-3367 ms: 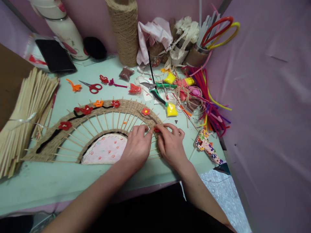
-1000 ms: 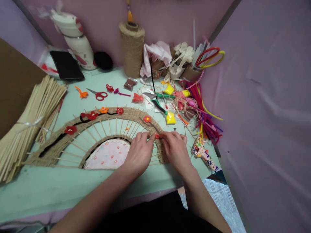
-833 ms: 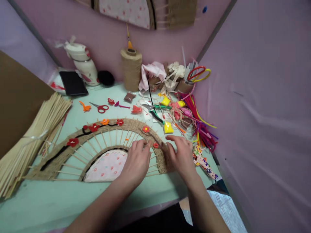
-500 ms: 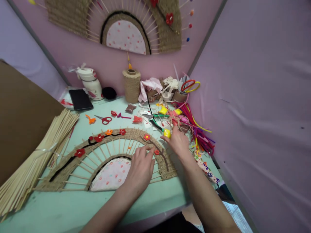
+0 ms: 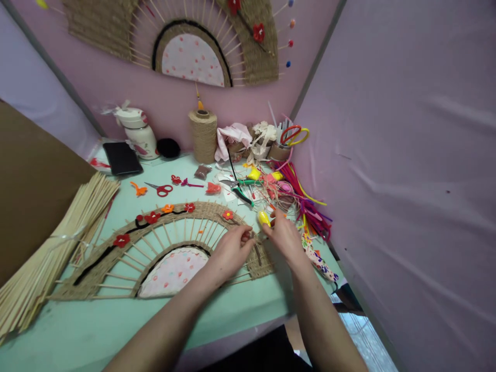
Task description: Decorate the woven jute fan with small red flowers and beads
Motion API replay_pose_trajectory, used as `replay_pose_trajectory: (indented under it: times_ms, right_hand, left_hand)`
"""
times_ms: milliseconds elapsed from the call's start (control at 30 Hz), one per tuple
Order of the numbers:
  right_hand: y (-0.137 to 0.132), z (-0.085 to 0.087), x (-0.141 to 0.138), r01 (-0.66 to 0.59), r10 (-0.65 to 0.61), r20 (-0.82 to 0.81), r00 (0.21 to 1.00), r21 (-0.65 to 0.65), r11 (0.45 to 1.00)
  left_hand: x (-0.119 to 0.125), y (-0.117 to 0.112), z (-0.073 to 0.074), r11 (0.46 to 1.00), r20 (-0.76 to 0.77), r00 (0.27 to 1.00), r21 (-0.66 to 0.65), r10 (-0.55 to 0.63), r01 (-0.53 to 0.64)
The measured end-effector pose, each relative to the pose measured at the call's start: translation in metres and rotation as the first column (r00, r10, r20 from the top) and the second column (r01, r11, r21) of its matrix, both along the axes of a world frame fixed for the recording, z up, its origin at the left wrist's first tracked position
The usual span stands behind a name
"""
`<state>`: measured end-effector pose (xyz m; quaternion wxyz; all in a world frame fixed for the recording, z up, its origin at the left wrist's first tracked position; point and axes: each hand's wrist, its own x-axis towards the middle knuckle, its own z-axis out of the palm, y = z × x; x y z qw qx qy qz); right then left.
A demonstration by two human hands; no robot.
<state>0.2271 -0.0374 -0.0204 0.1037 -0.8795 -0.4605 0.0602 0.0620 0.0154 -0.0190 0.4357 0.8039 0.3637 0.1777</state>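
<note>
Right hand (image 5: 284, 238) pinching yellow packet (image 5: 264, 218) at its fingertips, left hand (image 5: 231, 251) just beside it pressing on woven fan (image 5: 209, 211), fingers narrowly curled, grip unclear, green pliers (image 5: 243, 190) lying beyond the fingertips

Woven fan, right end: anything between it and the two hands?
Nothing visible. The left hand rests on the woven fan, its fingers at the right end. The right hand is just beside that end, holding a yellow packet at the fan's edge.
</note>
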Motion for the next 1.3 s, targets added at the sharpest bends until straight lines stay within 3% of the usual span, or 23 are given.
replay_pose_trajectory:
  times_ms: [167, 233, 300, 367, 433, 500, 633, 733, 800, 1000, 1200, 1300]
  right_hand:
    - [-0.006, 0.003, -0.001, 0.014, -0.013, -0.018, 1.0, 0.054, 0.998]
    - [-0.014, 0.006, -0.006, -0.007, 0.015, -0.049, 0.999, 0.175, 0.985]
    - [-0.023, 0.007, -0.016, -0.075, 0.117, -0.078, 0.99, 0.412, 0.908]
    - [-0.03, 0.006, -0.029, -0.164, 0.245, -0.054, 0.968, 0.602, 0.781]
    - [-0.036, 0.006, -0.04, -0.241, 0.348, -0.027, 0.937, 0.671, 0.701]
    - [-0.042, 0.01, -0.045, -0.287, 0.418, -0.028, 0.908, 0.686, 0.668]
    - [-0.051, 0.032, -0.045, -0.269, 0.441, -0.052, 0.896, 0.728, 0.631]
    - [-0.052, 0.047, -0.049, -0.339, 0.484, 0.01, 0.875, 0.726, 0.598]
    - [-0.05, 0.052, -0.054, -0.409, 0.505, 0.073, 0.86, 0.689, 0.598]
    - [-0.048, 0.053, -0.066, -0.435, 0.407, 0.185, 0.894, 0.574, 0.694]
    - [-0.045, 0.051, -0.068, -0.443, 0.409, 0.202, 0.89, 0.6, 0.666]
    - [-0.044, 0.049, -0.068, -0.449, 0.403, 0.215, 0.89, 0.578, 0.682]
  left_hand:
    - [0.011, 0.003, -0.005, 0.974, 0.066, 0.995, -0.22, 0.078, -0.062]
    - [0.016, -0.001, -0.003, 0.93, 0.13, 0.982, -0.359, 0.134, -0.079]
    - [0.022, -0.006, 0.002, 0.859, 0.253, 0.951, -0.511, 0.178, -0.025]
    - [0.025, -0.01, 0.007, 0.823, 0.39, 0.894, -0.566, 0.222, 0.042]
    - [0.024, -0.012, 0.01, 0.857, 0.483, 0.837, -0.515, 0.258, 0.033]
    - [0.017, -0.011, 0.01, 0.905, 0.516, 0.816, -0.425, 0.261, -0.02]
    - [-0.003, -0.003, 0.005, 0.985, 0.435, 0.888, -0.146, 0.146, -0.091]
    - [-0.013, 0.0, 0.001, 0.986, 0.36, 0.931, 0.125, 0.056, -0.107]
    - [-0.017, -0.001, -0.001, 0.969, 0.335, 0.942, 0.227, 0.014, -0.095]
    - [-0.022, -0.005, -0.006, 0.951, 0.282, 0.959, 0.287, 0.03, -0.114]
    - [-0.023, -0.007, -0.007, 0.939, 0.238, 0.971, 0.338, -0.025, -0.058]
    - [-0.024, -0.008, -0.006, 0.938, 0.219, 0.975, 0.344, -0.037, -0.042]
